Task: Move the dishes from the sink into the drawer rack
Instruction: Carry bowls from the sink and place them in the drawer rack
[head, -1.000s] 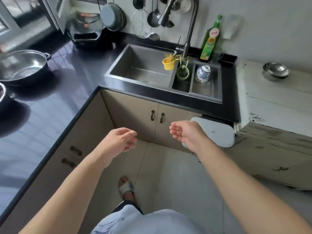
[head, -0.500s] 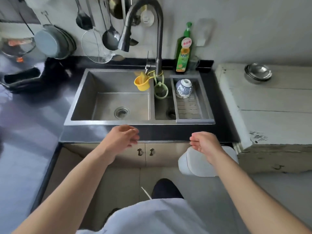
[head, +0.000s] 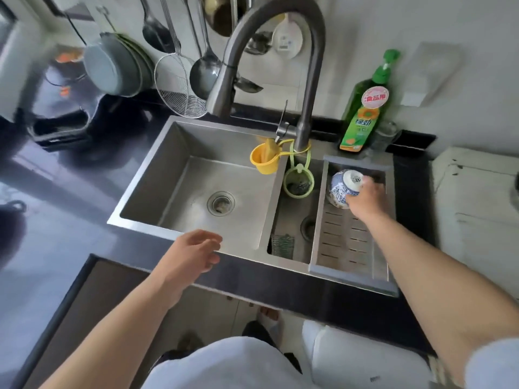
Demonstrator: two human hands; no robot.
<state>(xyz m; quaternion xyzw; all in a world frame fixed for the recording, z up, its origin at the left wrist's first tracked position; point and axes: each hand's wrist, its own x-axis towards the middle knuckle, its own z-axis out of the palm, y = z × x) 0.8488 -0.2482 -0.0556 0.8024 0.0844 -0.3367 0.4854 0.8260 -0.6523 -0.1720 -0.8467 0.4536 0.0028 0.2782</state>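
A blue-and-white patterned bowl (head: 341, 188) lies upside down and tilted at the far end of the slotted drain tray (head: 345, 248) set in the right part of the steel sink (head: 193, 175). My right hand (head: 365, 199) reaches over the tray and grips the bowl at its right side and foot. Hovering over the sink's front rim is my left hand (head: 193, 252), with its fingers loosely curled and holding nothing. No drawer rack shows in this view.
A tall grey faucet (head: 280, 66) arches over the sink, with a yellow cup (head: 264, 158) and a green ring holder (head: 298, 182) hung from it. A green soap bottle (head: 365, 108) stands behind the tray. Ladles and a strainer (head: 179, 88) hang on the wall. A white bin (head: 365, 360) stands below.
I have stepped up to the sink. My right hand has gone forward over the tray and taken hold of the bowl, which has tipped; my left hand has stayed near the front rim.
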